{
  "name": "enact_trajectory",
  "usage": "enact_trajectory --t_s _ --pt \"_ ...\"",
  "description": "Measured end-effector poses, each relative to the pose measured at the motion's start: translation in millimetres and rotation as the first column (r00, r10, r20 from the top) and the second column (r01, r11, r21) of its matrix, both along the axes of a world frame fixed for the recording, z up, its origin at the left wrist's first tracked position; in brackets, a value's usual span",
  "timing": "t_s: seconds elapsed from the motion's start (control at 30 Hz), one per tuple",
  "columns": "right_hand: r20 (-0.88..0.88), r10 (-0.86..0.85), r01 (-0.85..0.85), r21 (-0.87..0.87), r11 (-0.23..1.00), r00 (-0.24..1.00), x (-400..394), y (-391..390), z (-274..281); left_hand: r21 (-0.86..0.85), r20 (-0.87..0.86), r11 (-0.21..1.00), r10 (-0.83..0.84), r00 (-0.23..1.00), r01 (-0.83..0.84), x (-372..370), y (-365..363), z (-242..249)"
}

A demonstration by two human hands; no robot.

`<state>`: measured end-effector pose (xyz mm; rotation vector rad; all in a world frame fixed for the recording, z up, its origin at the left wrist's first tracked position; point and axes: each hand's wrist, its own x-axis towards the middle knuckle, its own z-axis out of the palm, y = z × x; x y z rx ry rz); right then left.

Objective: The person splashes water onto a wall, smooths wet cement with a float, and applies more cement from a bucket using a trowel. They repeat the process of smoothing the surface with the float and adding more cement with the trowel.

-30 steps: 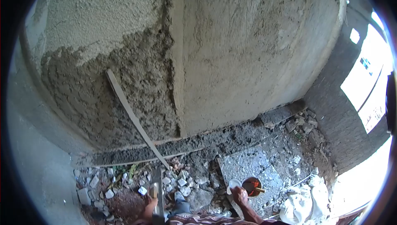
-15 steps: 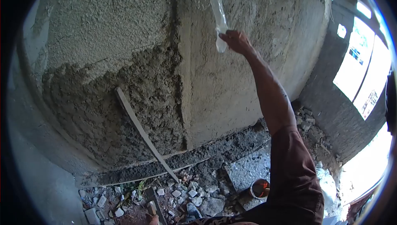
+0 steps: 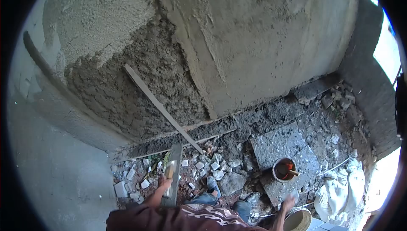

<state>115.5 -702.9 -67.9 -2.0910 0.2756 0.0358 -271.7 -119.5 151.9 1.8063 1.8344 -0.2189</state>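
My left hand (image 3: 163, 184) is closed around the wooden handle of a long plastering float (image 3: 174, 163), held low in front of my body over the rubble. My right hand (image 3: 289, 201), smeared by motion, is just above a pale bucket (image 3: 298, 219). A faint see-through shape shows at its fingers, too blurred to name. Ahead stands the wall, with rough wet mortar (image 3: 148, 57) on its lower left and smoother plaster (image 3: 254, 40) on the right. A long wooden batten (image 3: 159, 103) leans against the mortar.
A bucket (image 3: 283, 178) with a wooden handle sticking out stands on a mortar-spattered board (image 3: 280, 146). Broken bricks and stones (image 3: 216, 171) cover the ground around my feet. White sacks (image 3: 339, 193) lie at the right. A mortar strip (image 3: 263, 116) runs along the wall's foot.
My right hand has come down from high before the wall, where it gripped a see-through thing with a clear streak of water above it. My view has tilted down, bringing the float into sight.
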Motion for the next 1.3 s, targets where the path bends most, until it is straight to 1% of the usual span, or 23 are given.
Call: enact_trajectory --t_s 0.03,0.1,0.17,0.23,0.37,0.43,0.5,0.53,0.57,0.63,0.7,0.73,0.83,0.87,0.9,0.97,1.0,1.07,1.13,1.17,1.2,1.27,1.3 --pt "0.287 0.032 0.147 -0.577 0.804 0.957 -32.0 -67.9 -34.1 0.059 -0.021 0.997 -0.055 0.998 0.056 13.5 -5.1 -7.3" --pt "0.027 -0.333 0.309 -0.448 0.839 0.943 -60.0 -152.6 -2.7 0.041 0.034 0.981 -0.19 0.981 0.189 63.8 -27.5 17.1" --pt "-0.089 -0.469 0.418 -0.331 0.846 0.879 -65.5 -204.9 10.5 0.039 -0.019 0.956 -0.291 0.956 0.292 109.0 -39.7 11.8" --pt "-0.116 -0.501 0.465 -0.237 0.853 0.858 -58.8 -236.3 14.4 0.154 0.033 0.881 -0.457 0.889 0.447 147.4 -55.2 4.3" --pt "-0.015 -0.403 0.403 0.1 0.91 0.915 -16.3 -238.2 8.7 -0.015 0.214 0.87 -0.479 0.851 0.493 246.7 -117.5 67.8" --pt "0.275 -0.228 0.084 0.451 0.888 0.934 45.1 -152.8 10.8 0.285 0.276 0.771 -0.635 0.722 0.569 270.1 -131.3 38.5" --pt "0.134 0.096 -0.164 0.763 0.625 0.986 73.6 -9.8 91.2 0.448 0.271 0.683 -0.719 0.64 0.577 304.4 -158.7 47.7" --pt "0.153 0.23 -0.258 0.793 0.552 0.961 70.3 80.0 161.7 0.39 0.356 0.738 -0.673 0.649 0.551 322.7 -170.9 58.6" --pt "-0.022 0.375 -0.198 0.82 0.537 0.927 56.6 151.0 241.6 0.329 0.434 0.785 -0.619 0.655 0.525 340.1 -181.0 74.3" --pt "-0.049 0.525 -0.391 0.61 0.689 0.85 48.9 262.9 311.6 0.496 0.436 0.723 -0.686 0.583 0.481 363.5 -190.3 92.3" --pt "0.315 0.33 -0.393 0.166 0.904 0.89 53.8 346.8 322.1 0.719 0.279 0.423 -0.902 0.329 0.551 379.5 -158.4 81.5" --pt "0.311 0.257 -0.329 0.208 0.921 0.915 59.2 371.8 335.6 0.808 0.244 0.363 -0.923 0.298 0.463 381.3 -151.2 102.1" --pt "0.246 0.114 -0.216 0.443 0.87 0.962 59.1 432.0 367.9 0.772 0.291 0.355 -0.935 0.204 0.528 382.5 -87.7 106.7" --pt "0.298 0.107 -0.233 0.426 0.874 0.948 64.0 453.1 359.3 0.78 0.192 0.231 -0.973 0.129 0.581 375.2 -57.7 109.7" --pt "0.347 0.107 -0.251 0.403 0.88 0.932 69.5 474.7 344.8 0.812 0.313 0.257 -0.95 -0.018 0.525 371.1 -26.3 125.3" --pt "0.391 0.105 -0.309 0.505 0.806 0.915 78.3 530.8 318.0 0.913 0.163 0.122 -0.984 -0.073 0.39 341.5 71.0 192.4" --pt "0.376 0.067 -0.281 0.55 0.786 0.924 81.0 567.3 309.7 0.982 0.083 0.073 -0.995 -0.05 0.173 329.8 139.0 219.2" --pt "0.355 0.021 -0.229 0.557 0.798 0.935 87.8 643.7 298.8 0.995 -0.038 -0.066 -0.938 0.345 -0.072 289.1 260.5 303.0" --pt "0.334 0.043 -0.264 0.653 0.71 0.941 96.9 720.3 292.9 0.938 -0.102 -0.319 -0.634 0.767 -0.138 236.1 367.5 395.0" --pt "0.351 0.045 -0.286 0.673 0.682 0.935 102.0 754.3 296.7 0.815 -0.269 -0.577 -0.459 0.846 -0.054 200.9 437.2 437.0" --pt "0.349 0.062 -0.303 0.696 0.651 0.935 111.7 788.1 296.4 0.732 -0.276 -0.68 -0.352 0.895 -0.041 183.9 465.2 475.2" --pt "0.368 0.072 -0.329 0.705 0.628 0.927 127.1 835.5 326.7 0.638 -0.29 -0.769 -0.194 0.937 0.038 148.4 535.4 520.1" --pt "0.478 0.025 -0.35 0.606 0.714 0.878 136.3 850.3 347.3 0.64 -0.29 -0.768 -0.204 0.935 0.031 140.3 567.0 522.1"
